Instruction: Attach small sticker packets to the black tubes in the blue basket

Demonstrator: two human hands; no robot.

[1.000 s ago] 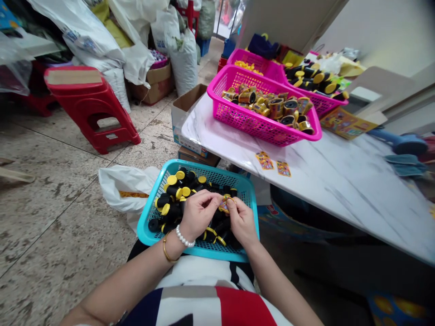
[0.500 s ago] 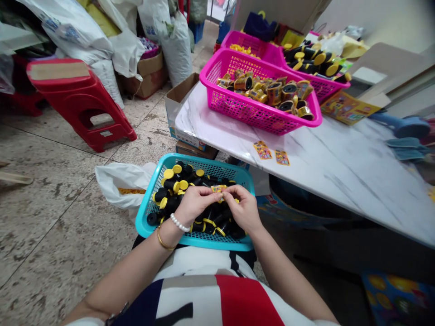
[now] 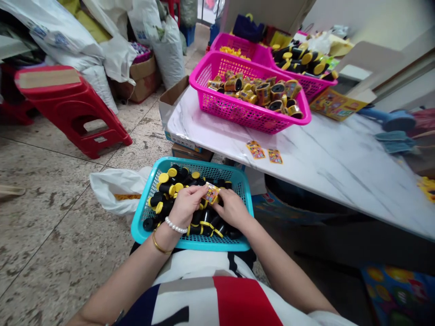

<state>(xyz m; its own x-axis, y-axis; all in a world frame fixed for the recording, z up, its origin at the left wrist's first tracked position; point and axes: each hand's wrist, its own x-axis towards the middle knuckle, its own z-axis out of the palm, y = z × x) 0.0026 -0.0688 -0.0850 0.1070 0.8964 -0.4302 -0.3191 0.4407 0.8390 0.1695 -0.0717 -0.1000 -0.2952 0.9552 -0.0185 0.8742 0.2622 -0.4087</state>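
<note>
Above a turquoise basket (image 3: 136, 231), my left hand (image 3: 186, 204) pinches a small yellow printed label (image 3: 211, 194) by its left edge. My right hand (image 3: 234, 209) is closed at the label's right edge, thumb below and the other fingers partly hidden behind it. The printed side faces up towards me. Black canisters with yellow lids (image 3: 165, 188) fill the basket beneath both hands, which rests at my lap.
On the marble-patterned table (image 3: 306, 167) lie two loose labels (image 3: 255, 150) near the edge. A pink basket (image 3: 249, 118) there holds canisters wrapped in labels; other pink baskets stand behind. To the left are a red stool (image 3: 73, 115) and a white bag (image 3: 113, 183).
The label is now turned more towards me, with more of its printed face showing. My right hand has rotated, its fingers moving behind the label. The view has shifted slightly.
</note>
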